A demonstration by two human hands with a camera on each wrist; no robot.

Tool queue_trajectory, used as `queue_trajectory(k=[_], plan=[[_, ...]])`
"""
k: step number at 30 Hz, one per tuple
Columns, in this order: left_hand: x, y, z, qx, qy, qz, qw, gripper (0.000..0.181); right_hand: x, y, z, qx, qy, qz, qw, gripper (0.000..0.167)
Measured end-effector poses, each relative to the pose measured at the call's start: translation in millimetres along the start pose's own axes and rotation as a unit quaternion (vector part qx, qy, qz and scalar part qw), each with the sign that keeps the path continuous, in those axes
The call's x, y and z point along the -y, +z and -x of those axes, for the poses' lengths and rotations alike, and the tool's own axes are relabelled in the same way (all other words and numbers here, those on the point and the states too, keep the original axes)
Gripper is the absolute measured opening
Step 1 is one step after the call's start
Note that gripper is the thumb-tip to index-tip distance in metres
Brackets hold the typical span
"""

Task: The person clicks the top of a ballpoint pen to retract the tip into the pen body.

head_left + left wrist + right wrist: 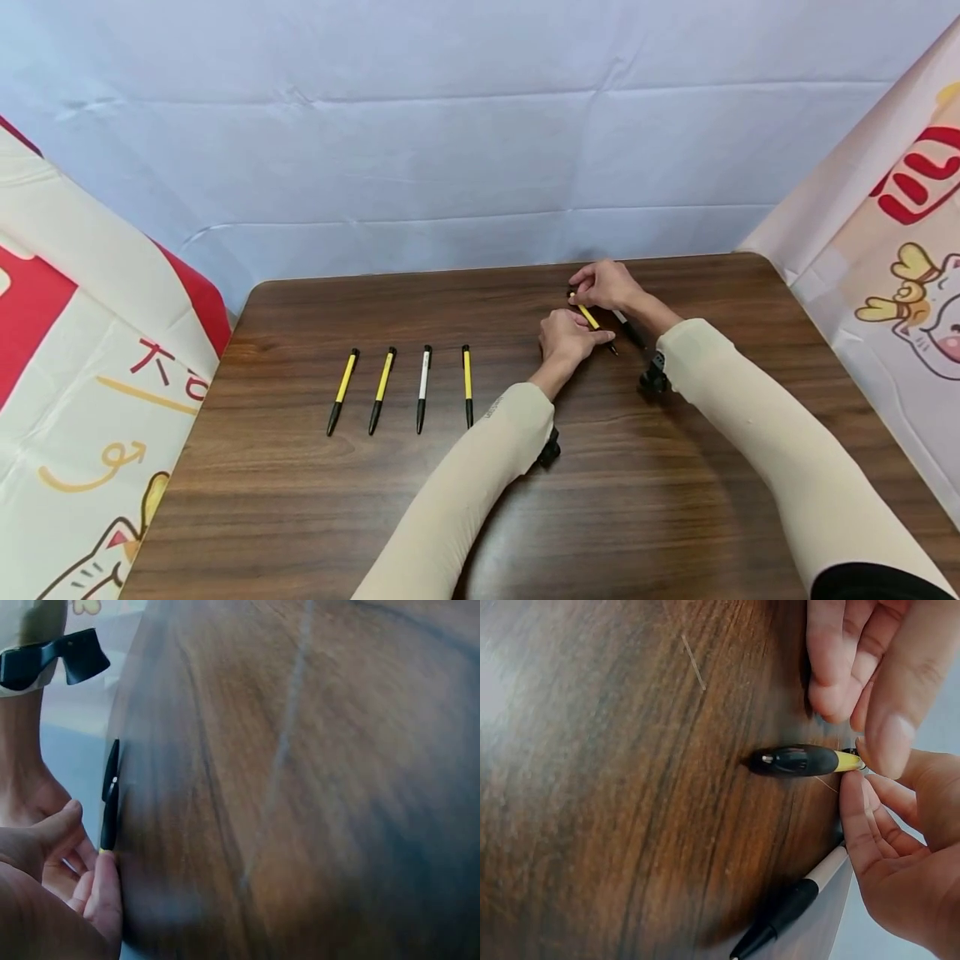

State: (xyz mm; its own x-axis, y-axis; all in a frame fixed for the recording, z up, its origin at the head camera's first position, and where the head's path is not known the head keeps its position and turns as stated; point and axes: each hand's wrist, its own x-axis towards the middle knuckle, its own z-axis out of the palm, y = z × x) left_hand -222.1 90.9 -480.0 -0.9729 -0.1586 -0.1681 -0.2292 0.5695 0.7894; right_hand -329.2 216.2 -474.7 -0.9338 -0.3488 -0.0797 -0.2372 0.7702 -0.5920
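Both hands were at the back edge of the desk [300, 517], right of its middle. Right hand [606, 285] pinched the slanted yellow pen [589, 317] at its top end, fingertips hiding part of it. Left hand [567, 335] was alongside, thumb and fingers spread apart, thumb reaching over the barrel; couldn't tell if the thumb touched. Pen's black tip angled toward the right front corner. Flat on the wood or slightly lifted: couldn't tell.

Loose white pen [791, 904] lay just right of it, black tip out, rear end hidden by the right hand.

Left half of desk, farther from the back edge, four pens in a row, tips toward the front edge. From the left edge: first yellow pen [343, 392], second yellow pen [382, 390], row white pen [423, 389], last yellow pen [468, 385]. That last one's tip ran up to the left sleeve [480, 475]; couldn't tell if the very end was covered. Print on that cuff was too small to read.

Front edge of the desk was out of frame. Left wrist view was blurry, little more than black pen ends showing.
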Motion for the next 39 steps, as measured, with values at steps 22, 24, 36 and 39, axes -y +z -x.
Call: queue_trajectory(k=[22,24,36,39], plan=[[5.2,10.2,-4.6,-0.012,0.019,-0.035,0.9991,0.036,1.1,0.4,2.8,-0.008,0.037,-0.02,0.9991,0.019],[4.0,10.0,-3.3,-0.007,0.021,-0.045,0.9988,0.037,0.4,-0.2,3.5,-0.005,0.037,-0.018,0.9991,0.018],[1.7,11.6,0.4,0.011,0.033,-0.063,0.9974,0.038,-0.6,-0.5,1.7,-0.013,0.029,-0.015,0.9994,0.011],[2.6,12.6,-0.4,0.01,0.045,-0.072,0.9963,0.036,0.6,-0.8,2.2,-0.01,0.03,-0.017,0.9994,0.011]])
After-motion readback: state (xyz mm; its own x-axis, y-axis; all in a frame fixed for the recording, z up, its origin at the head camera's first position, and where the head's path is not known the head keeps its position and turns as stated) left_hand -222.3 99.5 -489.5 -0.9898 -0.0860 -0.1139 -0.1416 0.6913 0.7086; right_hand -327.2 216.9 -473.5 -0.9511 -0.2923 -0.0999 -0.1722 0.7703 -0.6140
